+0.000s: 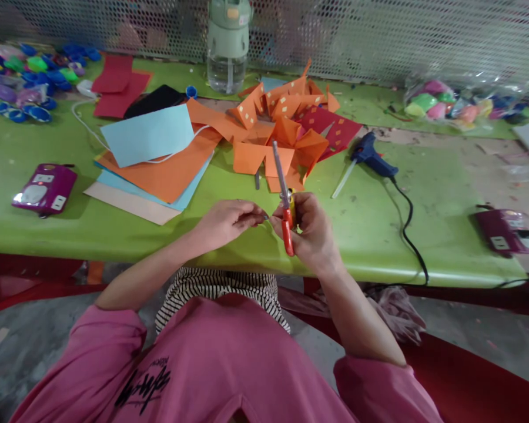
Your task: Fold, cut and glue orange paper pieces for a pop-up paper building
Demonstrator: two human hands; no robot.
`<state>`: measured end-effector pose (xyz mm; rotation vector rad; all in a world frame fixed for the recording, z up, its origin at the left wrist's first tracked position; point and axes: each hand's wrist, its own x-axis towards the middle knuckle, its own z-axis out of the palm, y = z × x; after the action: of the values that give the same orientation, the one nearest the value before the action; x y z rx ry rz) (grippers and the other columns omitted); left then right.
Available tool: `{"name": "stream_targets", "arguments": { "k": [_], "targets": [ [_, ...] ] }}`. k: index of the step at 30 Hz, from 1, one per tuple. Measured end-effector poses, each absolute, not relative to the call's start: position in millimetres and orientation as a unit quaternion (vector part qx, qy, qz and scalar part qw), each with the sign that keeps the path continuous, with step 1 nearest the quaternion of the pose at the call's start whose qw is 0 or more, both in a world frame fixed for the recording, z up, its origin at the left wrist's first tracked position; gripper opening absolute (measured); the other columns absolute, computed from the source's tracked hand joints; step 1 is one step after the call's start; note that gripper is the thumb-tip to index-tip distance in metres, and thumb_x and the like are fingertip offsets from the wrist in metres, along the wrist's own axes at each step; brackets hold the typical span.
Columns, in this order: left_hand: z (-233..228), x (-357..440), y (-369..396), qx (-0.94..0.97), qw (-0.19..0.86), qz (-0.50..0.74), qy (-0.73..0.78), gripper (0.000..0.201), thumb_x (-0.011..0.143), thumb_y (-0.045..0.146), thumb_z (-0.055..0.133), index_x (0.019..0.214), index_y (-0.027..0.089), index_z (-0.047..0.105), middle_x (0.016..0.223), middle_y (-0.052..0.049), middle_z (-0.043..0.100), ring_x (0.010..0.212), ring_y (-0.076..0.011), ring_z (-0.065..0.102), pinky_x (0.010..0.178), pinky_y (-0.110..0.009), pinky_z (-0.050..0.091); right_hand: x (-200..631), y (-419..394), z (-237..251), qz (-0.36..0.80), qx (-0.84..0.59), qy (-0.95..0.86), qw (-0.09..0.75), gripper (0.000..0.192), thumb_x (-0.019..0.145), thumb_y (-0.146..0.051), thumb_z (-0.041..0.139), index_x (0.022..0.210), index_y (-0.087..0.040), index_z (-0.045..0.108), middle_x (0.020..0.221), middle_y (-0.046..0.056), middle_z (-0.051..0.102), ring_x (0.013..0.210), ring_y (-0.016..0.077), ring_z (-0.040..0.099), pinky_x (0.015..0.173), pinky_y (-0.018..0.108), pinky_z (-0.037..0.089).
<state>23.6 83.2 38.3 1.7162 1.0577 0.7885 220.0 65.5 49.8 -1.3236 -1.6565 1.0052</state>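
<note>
Red-handled scissors [285, 202]: blades shut, pointing up and away, upright over green table's front edge.

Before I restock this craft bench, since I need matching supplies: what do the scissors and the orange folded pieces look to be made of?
The scissors in the right hand: dull grey blades, probably steel, with glossy red and yellow handles, likely plastic. The orange folded pieces: matte paper or thin card, judging by the sharp creases and flat colour.

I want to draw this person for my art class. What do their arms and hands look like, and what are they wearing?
Both arms are bare from above the elbow down, because the pink sleeves are pushed up. The left hand and right hand wear no gloves; no rings or watch show. The pink top has black scribbly lettering on the front.
</note>
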Motion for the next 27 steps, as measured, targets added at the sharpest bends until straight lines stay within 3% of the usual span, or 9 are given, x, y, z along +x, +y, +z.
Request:
{"name": "stream_targets", "arguments": {
  "k": [11, 15, 18, 27],
  "targets": [
    [43.0, 28.4, 78.5, 0.778, 0.338, 0.249, 0.468, 0.01, 0.083, 0.016, 0.063, 0.078, 0.019, 0.071, 0.083, -0.005, 0.073, 0.075, -0.0173, 0.065, 0.071, -0.029, 0.048, 211.9, 69.0, 61.0, 0.345, -0.535, -0.715, 0.289, 0.03, 0.074, -0.036, 0.064, 0.097, -0.022, 0.05, 0.075, -0.001, 0.062, 0.061, 0.0117, 0.05, 0.056, 0.027, 0.04],
    [42.1, 28.2, 78.6, 0.819, 0.275, 0.168, 0.474, 0.012, 0.083, 0.018, 0.061, 0.089, 0.016, 0.072, 0.084, -0.007, 0.074, 0.075, -0.0189, 0.067, 0.067, -0.03, 0.049, 211.5, 68.8, 59.8, 0.327, -0.538, -0.728, 0.272, 0.028, 0.072, -0.033, 0.062, 0.094, -0.021, 0.05, 0.073, 0.0, 0.061, 0.06, 0.0121, 0.049, 0.057, 0.028, 0.038],
    [40.0, 29.3, 78.4, 0.827, 0.264, 0.179, 0.463, 0.015, 0.083, 0.018, 0.061, 0.092, 0.015, 0.073, 0.085, -0.008, 0.075, 0.074, -0.0187, 0.068, 0.067, -0.029, 0.051, 213.8, 69.0, 56.4, 0.344, -0.545, -0.717, 0.266, 0.029, 0.07, -0.032, 0.063, 0.094, -0.021, 0.05, 0.073, -0.002, 0.059, 0.06, 0.0117, 0.048, 0.057, 0.028, 0.037],
    [38.2, 28.2, 75.9, 0.769, 0.296, 0.373, 0.426, 0.006, 0.077, 0.012, 0.066, 0.081, 0.016, 0.067, 0.076, -0.001, 0.072, 0.063, -0.0094, 0.064, 0.063, -0.021, 0.052, 208.3, 65.9, 43.6, 0.533, -0.477, -0.56, 0.418, 0.033, 0.071, -0.028, 0.075, 0.091, -0.024, 0.049, 0.078, -0.005, 0.05, 0.067, 0.01, 0.046, 0.06, 0.027, 0.04]
  ]
}}
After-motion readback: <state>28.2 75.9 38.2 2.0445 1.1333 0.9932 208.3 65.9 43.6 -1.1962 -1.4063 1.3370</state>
